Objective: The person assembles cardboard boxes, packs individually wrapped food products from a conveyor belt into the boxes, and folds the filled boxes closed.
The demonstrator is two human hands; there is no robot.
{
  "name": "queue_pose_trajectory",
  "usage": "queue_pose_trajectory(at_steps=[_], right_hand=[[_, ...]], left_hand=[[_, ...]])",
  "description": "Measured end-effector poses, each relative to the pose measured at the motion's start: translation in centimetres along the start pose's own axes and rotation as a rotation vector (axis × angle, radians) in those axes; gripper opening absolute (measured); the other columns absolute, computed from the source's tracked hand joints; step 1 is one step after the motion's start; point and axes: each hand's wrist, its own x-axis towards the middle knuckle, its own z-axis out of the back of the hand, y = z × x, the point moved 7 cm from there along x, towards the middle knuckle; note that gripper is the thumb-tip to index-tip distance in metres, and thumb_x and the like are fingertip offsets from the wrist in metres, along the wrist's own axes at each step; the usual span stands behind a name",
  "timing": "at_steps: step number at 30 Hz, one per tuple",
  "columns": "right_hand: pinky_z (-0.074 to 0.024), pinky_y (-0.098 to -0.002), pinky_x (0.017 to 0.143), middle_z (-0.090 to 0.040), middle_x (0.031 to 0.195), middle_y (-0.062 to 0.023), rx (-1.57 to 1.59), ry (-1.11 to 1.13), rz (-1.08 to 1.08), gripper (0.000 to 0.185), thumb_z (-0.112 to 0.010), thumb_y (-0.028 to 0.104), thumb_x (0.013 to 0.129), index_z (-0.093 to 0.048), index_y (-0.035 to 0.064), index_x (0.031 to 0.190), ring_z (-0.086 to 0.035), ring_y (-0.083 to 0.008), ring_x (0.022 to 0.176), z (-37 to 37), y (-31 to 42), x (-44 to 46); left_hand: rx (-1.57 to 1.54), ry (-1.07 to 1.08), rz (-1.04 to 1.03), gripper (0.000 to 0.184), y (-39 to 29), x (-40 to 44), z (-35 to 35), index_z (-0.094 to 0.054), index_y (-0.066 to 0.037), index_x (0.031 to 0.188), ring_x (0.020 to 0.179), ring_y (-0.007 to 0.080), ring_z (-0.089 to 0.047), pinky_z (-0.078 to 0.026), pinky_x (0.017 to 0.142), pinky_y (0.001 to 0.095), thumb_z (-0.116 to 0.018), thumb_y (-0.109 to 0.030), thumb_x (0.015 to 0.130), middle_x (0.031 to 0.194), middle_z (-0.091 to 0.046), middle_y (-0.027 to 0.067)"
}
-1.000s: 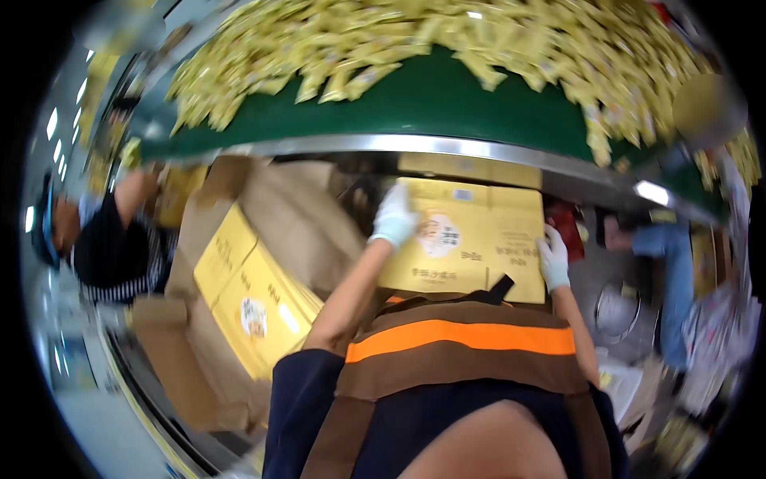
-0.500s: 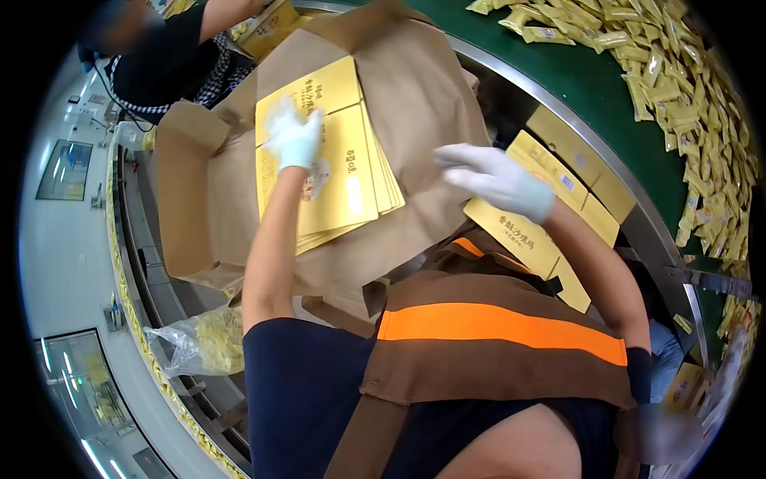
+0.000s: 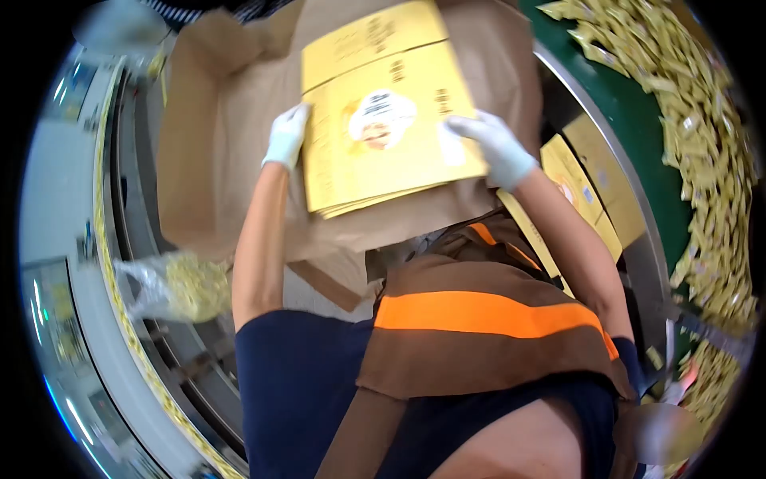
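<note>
A stack of flattened yellow cartons [image 3: 335, 164], printed with dark characters and a white oval, lies over brown packing paper. My left hand [image 3: 287, 134], in a white glove, grips the stack's left edge. On the opposite edge my right hand [image 3: 496, 150], also gloved, is closed with its thumb on the top carton and its other fingers partly hidden. The sheets under the top one show as a slightly fanned lower edge. Beneath and around the stack is a large open brown cardboard box [image 3: 187, 160] with the paper [image 3: 263, 104] in it.
More yellow cartons [image 3: 570, 180] sit to the right, beside the metal rim of a green conveyor [image 3: 594, 88]. Many small wrapped packets [image 3: 694, 160] are heaped on that belt. At lower left is a clear bag of yellow packets [image 3: 187, 287], near a dark rail.
My left hand has moved from the top of the stack to its left edge. My right hand has come across onto the right edge. The stack is now straighter and its sheets more even.
</note>
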Motion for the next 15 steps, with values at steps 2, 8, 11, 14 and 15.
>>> queue_pose_trajectory(at_steps=[2,8,11,14,15], right_hand=[[-0.0487,-0.0289,0.088,-0.067,0.108,-0.0095,-0.146,-0.080,0.188,0.039,-0.065,0.018,0.089,-0.059,-0.0046,0.120,-0.063,-0.0153,0.098,1.3,2.5,-4.3],[-0.0471,-0.0347,0.098,-0.060,0.127,-0.0105,0.133,-0.546,0.336,0.044,-0.045,0.028,0.102,-0.049,-0.0003,0.135,-0.060,-0.0203,0.113,14.8,3.7,-19.8],[-0.0451,-0.0383,0.102,-0.054,0.136,-0.0148,-0.153,-0.645,0.621,0.053,-0.046,0.035,0.102,-0.042,-0.0018,0.140,-0.055,-0.0236,0.120,18.9,5.6,-26.5],[-0.0487,-0.0332,0.094,-0.059,0.126,-0.0103,-0.259,-0.992,0.682,0.045,-0.050,0.029,0.102,-0.049,-0.0020,0.134,-0.059,-0.0192,0.104,22.8,6.1,-31.6],[-0.0494,-0.0320,0.092,-0.060,0.123,-0.0089,-0.187,-1.029,0.705,0.043,-0.051,0.027,0.101,-0.050,-0.0018,0.133,-0.060,-0.0180,0.100,23.9,5.8,-32.9]], left_hand=[[-0.301,-0.010,0.072,0.045,-1.9,-1.7,-2.0,-0.065,0.005,0.117,0.099,0.0205,-0.064,-0.048,0.089,0.0321,-0.055,-0.034,0.096,0.114,-0.069,0.0148],[0.705,0.259,-0.476,0.032,-11.6,-6.4,-13.5,-0.071,-0.013,0.099,0.094,0.0366,-0.067,-0.055,0.079,0.0473,-0.060,-0.039,0.083,0.102,-0.069,0.0155],[0.876,0.687,-0.806,0.053,-14.5,-15.4,-20.8,-0.057,-0.021,0.126,0.127,0.0332,-0.047,-0.042,0.098,0.0554,-0.069,-0.039,0.078,0.133,-0.054,0.0105],[0.895,0.562,-1.014,0.068,-10.7,-19.6,-25.0,-0.043,-0.025,0.142,0.139,0.0391,-0.031,-0.026,0.105,0.0683,-0.070,-0.024,0.079,0.144,-0.041,0.0116],[0.892,0.534,-0.856,0.066,-10.5,-18.9,-23.8,-0.043,-0.026,0.143,0.140,0.0389,-0.031,-0.022,0.109,0.0676,-0.065,-0.018,0.082,0.148,-0.039,0.0121]])
